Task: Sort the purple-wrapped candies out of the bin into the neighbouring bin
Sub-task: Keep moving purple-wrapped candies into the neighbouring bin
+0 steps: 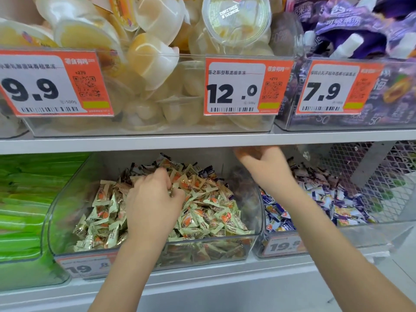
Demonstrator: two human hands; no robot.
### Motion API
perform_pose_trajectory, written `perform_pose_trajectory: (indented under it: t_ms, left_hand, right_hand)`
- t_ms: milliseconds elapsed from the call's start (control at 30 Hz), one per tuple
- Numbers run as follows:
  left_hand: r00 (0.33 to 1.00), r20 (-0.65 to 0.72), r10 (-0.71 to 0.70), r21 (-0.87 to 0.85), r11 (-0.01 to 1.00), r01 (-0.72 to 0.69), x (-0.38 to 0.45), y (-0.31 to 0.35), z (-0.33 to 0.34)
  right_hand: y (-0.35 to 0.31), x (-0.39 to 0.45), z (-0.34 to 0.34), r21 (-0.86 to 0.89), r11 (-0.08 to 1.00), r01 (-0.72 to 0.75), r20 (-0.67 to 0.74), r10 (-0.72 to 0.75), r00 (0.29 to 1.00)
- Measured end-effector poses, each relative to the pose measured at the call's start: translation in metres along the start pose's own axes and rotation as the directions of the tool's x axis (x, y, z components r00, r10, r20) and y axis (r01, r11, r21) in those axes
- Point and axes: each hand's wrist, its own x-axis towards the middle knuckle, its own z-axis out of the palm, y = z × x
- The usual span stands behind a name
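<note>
I am digging my left hand (153,199) into the middle bin (51,221) at lower centre of the frame, fingers curled down into the heap of cream candies (202,212), pinching at wrappers; which one I am gripping I cannot tell. A few purple candies (208,173) are lying mixed in at the back of that heap, right of my fingertips. My right hand (263,163) is hovering over the wall between this bin and the right bin (261,221), fingers loosely bent toward the shelf edge (135,143) just above; whether it is holding anything I cannot tell. The right bin is holding blue-and-white and purple wrappers (319,199), with wire mesh (371,172) behind. Green packs (22,199) are filling the lower left. Overhead, the shelf is crowding my reach, carrying jelly cups (153,57), purple pouches (351,25) and orange price tags (245,86) across the upper frame.
</note>
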Motion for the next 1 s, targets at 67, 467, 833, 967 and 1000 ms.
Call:
perform_pose_trajectory:
  t_ms: [67, 467, 833, 967, 1000]
  left_hand:
    - [1.000, 0.005, -0.014, 0.009, 1.000, 0.014, 0.001, 0.001, 0.001]
    - [0.960, 0.277, 0.041, 0.090, 0.994, -0.068, 0.005, -0.020, -0.005]
    - [0.946, 0.306, 0.107, 0.005, 0.993, -0.114, 0.003, -0.033, -0.010]
    - [0.942, 0.316, 0.115, 0.024, 0.991, -0.129, 0.003, -0.033, -0.008]
    - [0.941, 0.319, 0.113, 0.035, 0.991, -0.131, 0.003, -0.032, -0.007]
  right_hand:
    - [0.002, 0.010, 0.024, -0.049, 0.999, 0.011, 0.079, -0.007, 0.997]
    - [0.065, 0.068, 0.100, -0.409, 0.882, -0.232, 0.277, 0.363, 0.890]
    - [0.099, 0.085, 0.121, -0.406, 0.879, -0.250, 0.374, 0.410, 0.832]
    - [0.102, 0.094, 0.124, -0.421, 0.879, -0.223, 0.414, 0.405, 0.815]
    - [0.102, 0.096, 0.126, -0.422, 0.883, -0.205, 0.440, 0.397, 0.805]
